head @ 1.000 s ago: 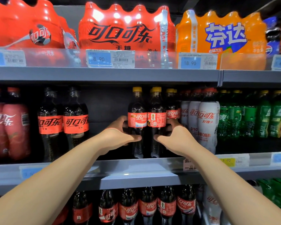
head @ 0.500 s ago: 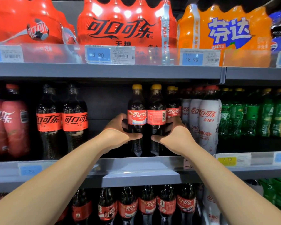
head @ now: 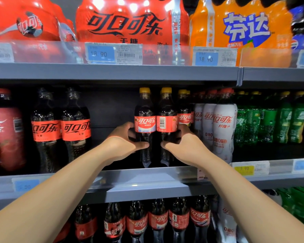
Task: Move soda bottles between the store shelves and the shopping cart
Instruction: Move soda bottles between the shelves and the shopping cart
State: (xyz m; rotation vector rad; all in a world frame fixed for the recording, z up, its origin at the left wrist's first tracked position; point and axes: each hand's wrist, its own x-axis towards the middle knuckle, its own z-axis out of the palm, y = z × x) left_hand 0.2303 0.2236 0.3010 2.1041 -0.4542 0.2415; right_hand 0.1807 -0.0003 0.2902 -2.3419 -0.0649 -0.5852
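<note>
Two dark cola bottles with yellow caps and red labels stand side by side on the middle shelf (head: 147,174). My left hand (head: 125,142) is wrapped around the left yellow-capped bottle (head: 145,109) just below its label. My right hand (head: 184,146) grips the right yellow-capped bottle (head: 167,109) the same way, its barcode facing me. Both bottles are upright, touching each other, with their bases at or just above the shelf floor. The shopping cart is out of sight.
More yellow-capped colas (head: 183,109) and white bottles (head: 224,127) crowd the right; green bottles (head: 270,123) follow. Black-capped colas (head: 61,127) stand left, across a gap. Shrink-wrapped packs (head: 130,23) fill the top shelf; red-label colas (head: 158,220) sit below.
Both hands have closed in on the two bottles, the thumbs coming nearer each other. The bottles now stand a little closer together.
</note>
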